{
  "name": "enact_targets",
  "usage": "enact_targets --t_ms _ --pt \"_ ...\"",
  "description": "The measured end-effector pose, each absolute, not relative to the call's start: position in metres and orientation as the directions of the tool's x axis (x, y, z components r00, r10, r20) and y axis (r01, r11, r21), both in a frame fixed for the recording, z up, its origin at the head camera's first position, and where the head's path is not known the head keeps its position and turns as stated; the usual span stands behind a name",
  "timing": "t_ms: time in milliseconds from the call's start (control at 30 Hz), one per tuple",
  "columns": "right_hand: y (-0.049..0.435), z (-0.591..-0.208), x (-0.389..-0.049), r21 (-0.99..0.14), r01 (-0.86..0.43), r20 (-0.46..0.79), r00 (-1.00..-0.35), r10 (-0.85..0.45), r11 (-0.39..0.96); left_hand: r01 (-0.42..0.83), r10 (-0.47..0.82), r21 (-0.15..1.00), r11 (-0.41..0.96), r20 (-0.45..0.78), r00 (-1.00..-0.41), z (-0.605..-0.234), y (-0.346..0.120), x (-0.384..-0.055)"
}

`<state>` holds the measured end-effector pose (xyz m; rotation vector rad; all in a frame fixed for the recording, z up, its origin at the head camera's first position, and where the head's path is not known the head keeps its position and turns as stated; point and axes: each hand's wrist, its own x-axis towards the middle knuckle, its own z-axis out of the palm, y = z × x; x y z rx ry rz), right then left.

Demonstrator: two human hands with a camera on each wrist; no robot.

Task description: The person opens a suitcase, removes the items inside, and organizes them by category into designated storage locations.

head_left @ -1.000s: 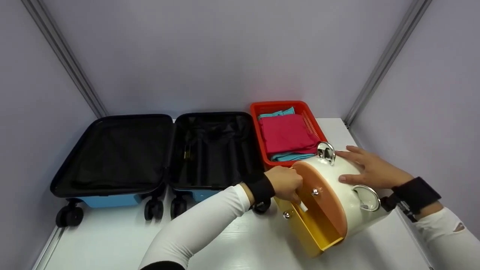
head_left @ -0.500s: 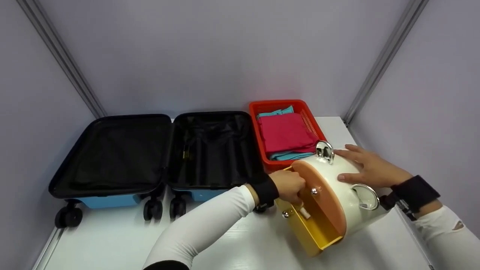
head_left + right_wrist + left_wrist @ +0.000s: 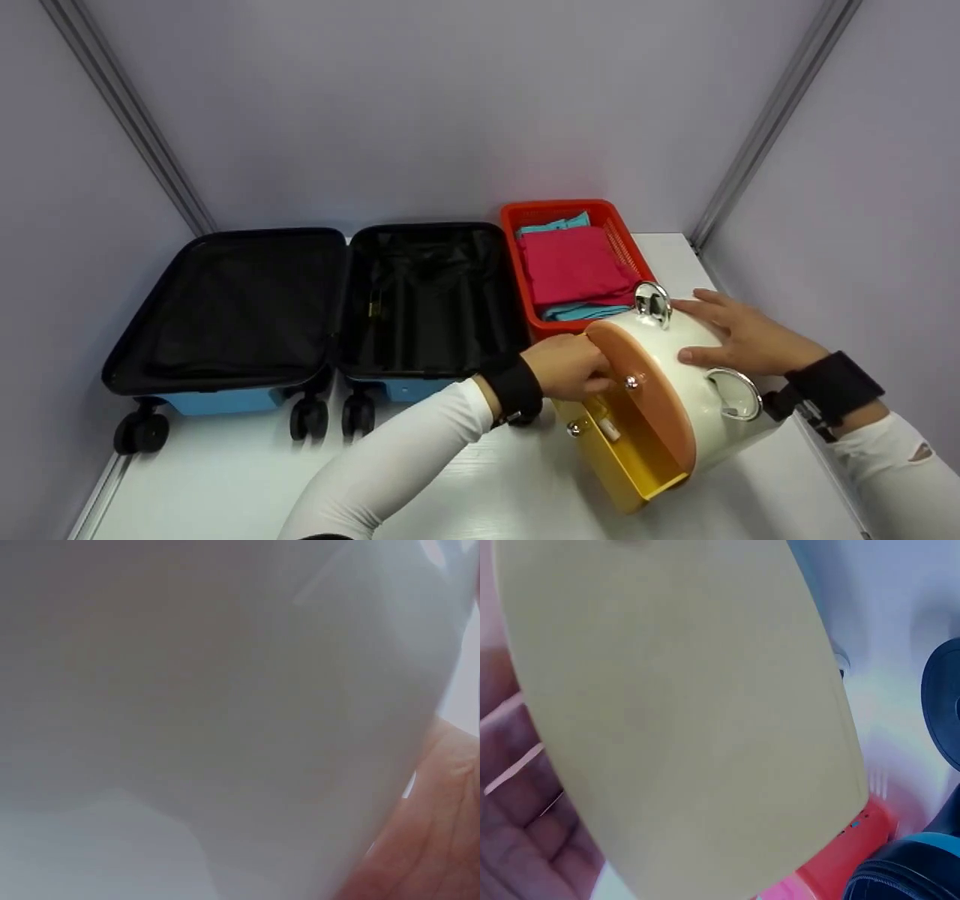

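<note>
A rounded cream drawer box [image 3: 675, 375] with an orange front panel [image 3: 649, 397] and silver loops stands at the right of the head view. Its yellow drawer [image 3: 615, 469] is pulled out. Inside lies a small yellowish object with a white end [image 3: 609, 430]. My left hand [image 3: 566, 366] reaches over the drawer's far end, fingers loosely bent and fingertips partly hidden. In the left wrist view, a pale yellow panel [image 3: 690, 705] covers most of that hand [image 3: 532, 832]. My right hand [image 3: 739, 341] rests spread on the cream body, which fills the right wrist view.
A red basket [image 3: 511, 255] holding folded pink cloth [image 3: 574, 266] and blue cloth [image 3: 585, 311] stands behind the box. Left of it lies an opened suitcase [image 3: 225, 300] with black lining and wheels facing forward. Grey walls enclose the white table [image 3: 465, 487].
My left hand has drawn back slightly up and left from the small object, whose white end now shows more fully in the drawer. The right hand has stayed on the box.
</note>
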<state>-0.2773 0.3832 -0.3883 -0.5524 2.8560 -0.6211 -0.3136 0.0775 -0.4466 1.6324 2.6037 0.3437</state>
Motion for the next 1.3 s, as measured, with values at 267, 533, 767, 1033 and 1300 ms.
enact_targets --t_ms 267,533,767,1033,1300 --pt "0.385 -0.39 -0.278 -0.437 -0.336 -0.07 -0.912 -0.404 0.834 0.883 0.85 0.16 0.441 0.242 -0.468 -0.438 0.053 -0.297" --pt "0.386 -0.389 -0.277 -0.43 -0.332 -0.074 -0.914 -0.399 0.84 0.949 0.871 0.086 0.304 0.377 -0.314 -0.456 0.029 -0.275" --pt "0.385 -0.387 -0.278 -0.437 -0.338 -0.068 -0.912 -0.405 0.834 0.912 0.886 0.094 0.399 0.218 -0.41 -0.487 0.023 -0.263" --pt "0.386 -0.388 -0.276 -0.438 -0.324 -0.078 -0.916 -0.394 0.839 0.845 0.837 0.105 0.524 0.123 -0.534 -0.508 0.032 -0.259" --pt "0.387 -0.385 -0.276 -0.435 -0.321 -0.085 -0.915 -0.394 0.841 0.821 0.823 0.102 0.561 0.035 -0.567 -0.5 0.053 -0.264"
